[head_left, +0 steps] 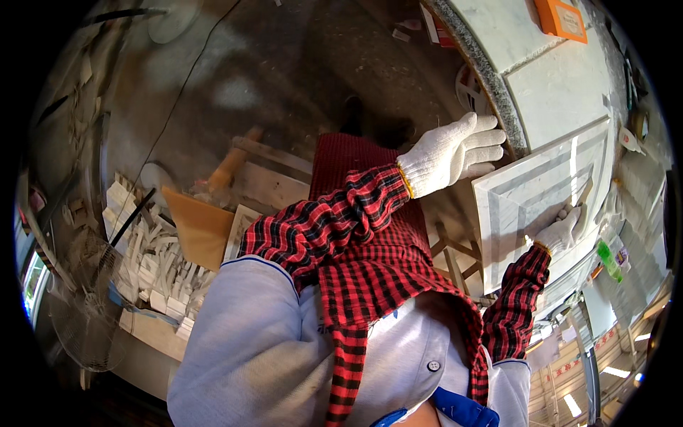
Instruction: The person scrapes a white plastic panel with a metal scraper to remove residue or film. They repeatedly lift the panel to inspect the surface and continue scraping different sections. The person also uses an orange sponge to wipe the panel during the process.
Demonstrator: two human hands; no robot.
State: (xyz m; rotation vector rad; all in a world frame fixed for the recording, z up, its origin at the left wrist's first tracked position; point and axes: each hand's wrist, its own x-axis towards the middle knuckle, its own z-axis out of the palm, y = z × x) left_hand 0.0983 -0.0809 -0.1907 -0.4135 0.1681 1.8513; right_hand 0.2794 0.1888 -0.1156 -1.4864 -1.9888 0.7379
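My left hand (455, 153), in a white knitted glove, is raised beside the near left edge of a square white-and-grey stone panel (509, 183). Its fingers are stretched and slightly apart, with nothing in them. The panel carries nested bands in marble tones and lies on the bench at my right. Over its right part my gloved right hand (560, 235) has its fingers curled round a thin brownish tool (586, 191), whose exact kind is too small to make out. Plaid red-and-black sleeves cover both forearms.
A pale stone-topped bench (562, 92) with a rough edge curves along the right, bearing an orange box (561, 20). A green bottle (609, 260) is beyond the panel. At the left are stacked pale offcut strips (160, 267), a tan board (196, 226) and a standing fan (87, 299).
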